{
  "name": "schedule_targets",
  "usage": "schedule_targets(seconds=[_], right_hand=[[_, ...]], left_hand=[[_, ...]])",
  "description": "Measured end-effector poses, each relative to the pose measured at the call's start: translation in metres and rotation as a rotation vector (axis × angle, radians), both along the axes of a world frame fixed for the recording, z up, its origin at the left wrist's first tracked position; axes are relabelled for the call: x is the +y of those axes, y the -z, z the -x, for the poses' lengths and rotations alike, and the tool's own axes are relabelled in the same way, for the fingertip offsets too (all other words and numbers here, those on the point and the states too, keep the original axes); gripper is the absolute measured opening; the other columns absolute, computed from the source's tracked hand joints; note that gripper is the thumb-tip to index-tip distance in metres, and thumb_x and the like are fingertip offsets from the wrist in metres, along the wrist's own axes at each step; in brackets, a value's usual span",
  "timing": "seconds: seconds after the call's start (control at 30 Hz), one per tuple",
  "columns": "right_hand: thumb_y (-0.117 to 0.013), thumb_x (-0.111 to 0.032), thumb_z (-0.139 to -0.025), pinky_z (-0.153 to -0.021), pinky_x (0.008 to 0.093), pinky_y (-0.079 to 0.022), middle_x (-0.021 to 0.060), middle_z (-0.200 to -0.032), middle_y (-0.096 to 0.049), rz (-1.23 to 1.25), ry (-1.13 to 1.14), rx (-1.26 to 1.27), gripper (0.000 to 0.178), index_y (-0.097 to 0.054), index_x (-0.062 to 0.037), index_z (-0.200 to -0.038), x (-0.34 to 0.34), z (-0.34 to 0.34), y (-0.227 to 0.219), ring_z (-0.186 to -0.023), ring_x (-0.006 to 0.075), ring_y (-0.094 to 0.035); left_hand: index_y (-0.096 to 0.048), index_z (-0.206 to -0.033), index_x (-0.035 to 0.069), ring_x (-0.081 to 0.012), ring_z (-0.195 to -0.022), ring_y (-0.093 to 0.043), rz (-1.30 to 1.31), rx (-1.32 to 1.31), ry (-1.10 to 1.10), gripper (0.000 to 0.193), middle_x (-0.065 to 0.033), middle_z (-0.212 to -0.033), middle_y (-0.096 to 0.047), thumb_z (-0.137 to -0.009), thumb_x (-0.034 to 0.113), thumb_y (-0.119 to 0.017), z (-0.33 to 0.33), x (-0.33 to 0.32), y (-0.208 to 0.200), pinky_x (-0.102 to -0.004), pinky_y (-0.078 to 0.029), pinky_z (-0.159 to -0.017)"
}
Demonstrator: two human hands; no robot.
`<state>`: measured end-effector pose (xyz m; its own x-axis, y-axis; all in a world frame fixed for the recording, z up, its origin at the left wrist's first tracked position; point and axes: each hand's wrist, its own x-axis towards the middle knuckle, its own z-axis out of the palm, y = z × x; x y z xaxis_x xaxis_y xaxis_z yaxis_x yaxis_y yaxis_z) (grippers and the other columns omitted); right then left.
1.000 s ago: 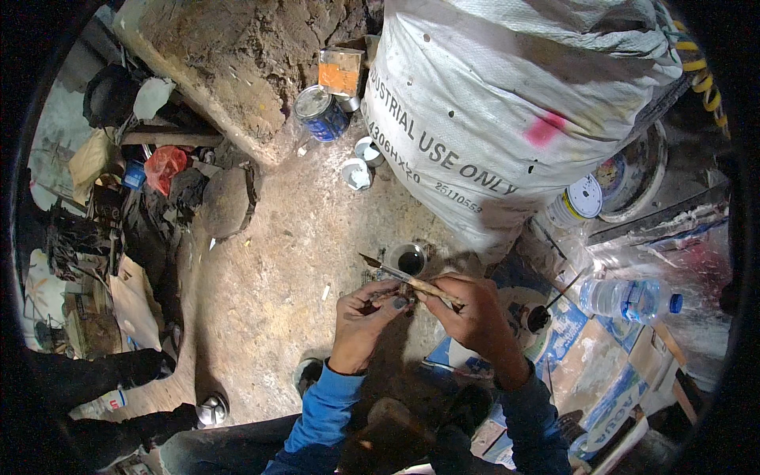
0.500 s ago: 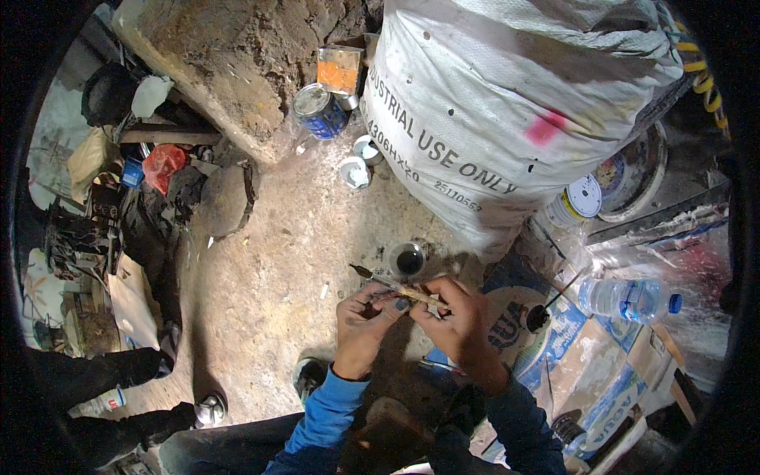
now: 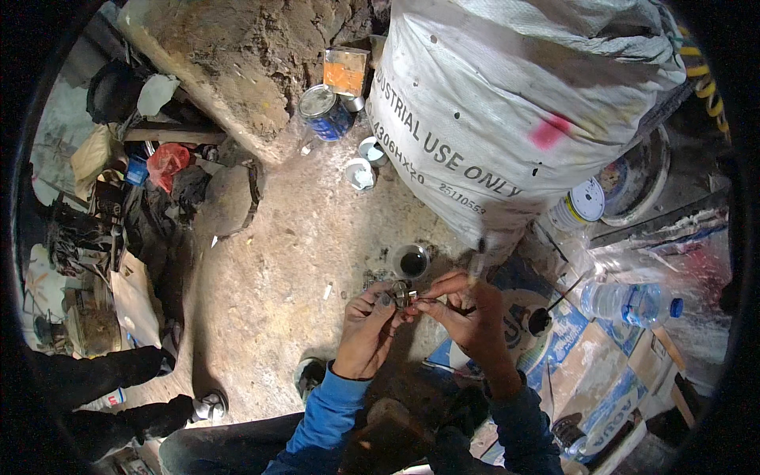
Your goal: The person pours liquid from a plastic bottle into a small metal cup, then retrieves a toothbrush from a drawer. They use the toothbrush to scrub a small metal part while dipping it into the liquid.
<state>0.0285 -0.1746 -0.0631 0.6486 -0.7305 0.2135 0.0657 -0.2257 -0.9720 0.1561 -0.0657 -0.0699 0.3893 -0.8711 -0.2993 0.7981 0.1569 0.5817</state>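
Between the fingertips of my left hand (image 3: 366, 332) is a small shiny metallic piece (image 3: 402, 294), whose kind is too small to make out. My right hand (image 3: 469, 313) pinches at the right side of that piece. A paintbrush (image 3: 476, 269), blurred by motion, sticks up from my right hand with its dark tip pointing away from me. Just beyond my fingers a small clear cup (image 3: 412, 261) of dark liquid stands on the stained floor.
A large white woven sack (image 3: 467, 119) fills the far right. Beyond the cup stand a blue tin (image 3: 325, 113) and small white cups (image 3: 359, 174). Flattened cardboard (image 3: 582, 356) and a water bottle (image 3: 629, 304) lie right. Another person's dark-clothed legs (image 3: 111, 376) show left.
The paintbrush, lying across both hands before, now points up from my right hand. The small metallic piece has come into view at my left fingertips. The view has shifted slightly.
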Motion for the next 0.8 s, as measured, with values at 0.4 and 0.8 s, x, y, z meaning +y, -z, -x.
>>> schedule_targets(seconds=[0.4,0.8], right_hand=[[-0.060,-0.014,-0.080,-0.075,0.0344,-0.054,0.0066,-0.102,-0.064,0.632,-0.367,0.299,0.029,-0.063,-0.0104,-0.109,-0.026,0.011,-0.010,-0.089,0.0231,-0.065],[-0.069,-0.005,-0.075,-0.066,0.0326,-0.054,0.0084,-0.104,-0.062,0.719,-0.315,0.083,0.038,-0.058,-0.0104,-0.111,-0.022,0.016,-0.006,-0.080,0.0223,-0.066]], left_hand=[[-0.064,-0.098,-0.004,-0.0172,-0.073,-0.068,-0.318,-0.036,0.409,0.020,-0.0135,-0.087,-0.069,-0.090,0.014,-0.063,-0.045,-0.007,-0.012,-0.0235,-0.057,-0.063],[-0.064,-0.104,-0.006,-0.0163,-0.075,-0.067,-0.172,-0.220,0.558,0.029,-0.0131,-0.089,-0.069,-0.086,0.016,-0.070,-0.060,-0.009,-0.029,-0.0256,-0.055,-0.068]])
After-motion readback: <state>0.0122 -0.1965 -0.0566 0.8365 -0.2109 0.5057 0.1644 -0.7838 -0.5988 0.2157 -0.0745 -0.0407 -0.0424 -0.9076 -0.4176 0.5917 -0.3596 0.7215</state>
